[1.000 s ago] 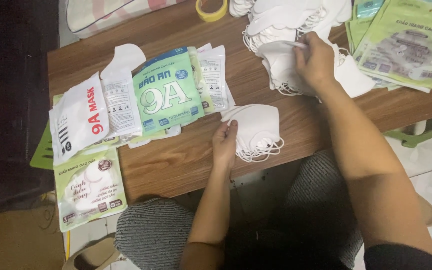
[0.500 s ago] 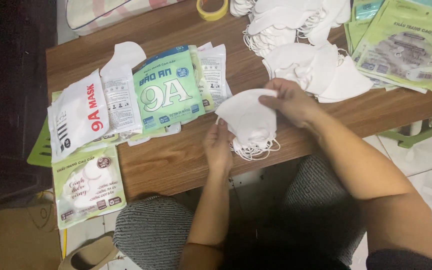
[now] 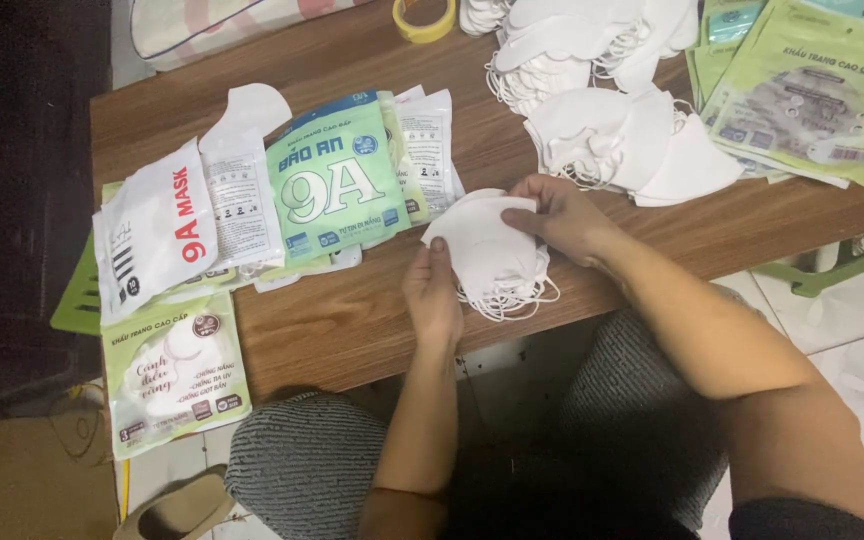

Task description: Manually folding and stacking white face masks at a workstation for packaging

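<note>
Near the surface's point(image 3: 372, 330) front edge, our left hand point(image 3: 434, 295) and right hand point(image 3: 562, 215) both close on a stack of white masks point(image 3: 487, 255).

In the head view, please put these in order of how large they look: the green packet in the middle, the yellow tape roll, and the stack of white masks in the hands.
1. green packet
2. stack of white masks, partly covered by the left hand and right hand
3. yellow tape roll, cut by the top edge, yet clearly smallest

- Both hands, left hand point(image 3: 434, 295) and right hand point(image 3: 557, 218), hold a stack of white masks point(image 3: 487, 250) over the wooden surface point(image 3: 352, 320).
- Green packets point(image 3: 337, 190) lie at ten o'clock of it.
- Loose masks point(image 3: 612, 130) lie at one o'clock.
</note>
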